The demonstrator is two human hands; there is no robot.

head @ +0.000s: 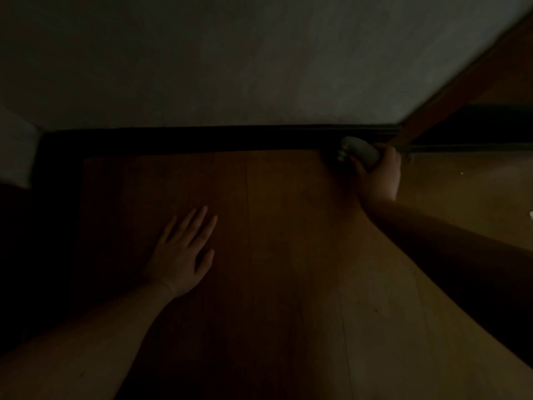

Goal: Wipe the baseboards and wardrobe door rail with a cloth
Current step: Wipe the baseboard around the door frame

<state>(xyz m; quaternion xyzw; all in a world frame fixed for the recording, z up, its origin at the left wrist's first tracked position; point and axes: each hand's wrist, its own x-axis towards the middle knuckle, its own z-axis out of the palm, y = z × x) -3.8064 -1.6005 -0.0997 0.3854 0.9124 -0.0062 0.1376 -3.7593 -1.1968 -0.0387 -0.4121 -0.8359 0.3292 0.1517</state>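
Cloth (359, 153), pale and bunched into a wad, sits in the right hand (377, 174) at the far right of the scene, pressed against the lower edge of the dark baseboard (202, 138) where that board meets the wooden floor (288, 255). Right-hand fingers are curled round the wad, gripping it; the thumb lies along its near side. The right forearm reaches in from the lower right, dark in shadow.

Baseboard runs as a near-black strip across the width of the view, under a grey textured wall (230, 53). Its right end meets a brown wooden door frame (461, 82) that slants up to the upper right corner. Beyond that frame a dark rail or threshold (476, 147) continues to the right at floor level; lighting is too dim to tell its detail.

Left hand (181, 255) lies palm down on the floor, well apart from the cloth and nearer the camera. Its fingers are straight and slightly spread, thumb out to the right, holding nothing. The left forearm enters from the lower left corner.

Floor shows long plank seams running away from the camera. Light falls on its right part; the left side and left corner are in deep shadow.
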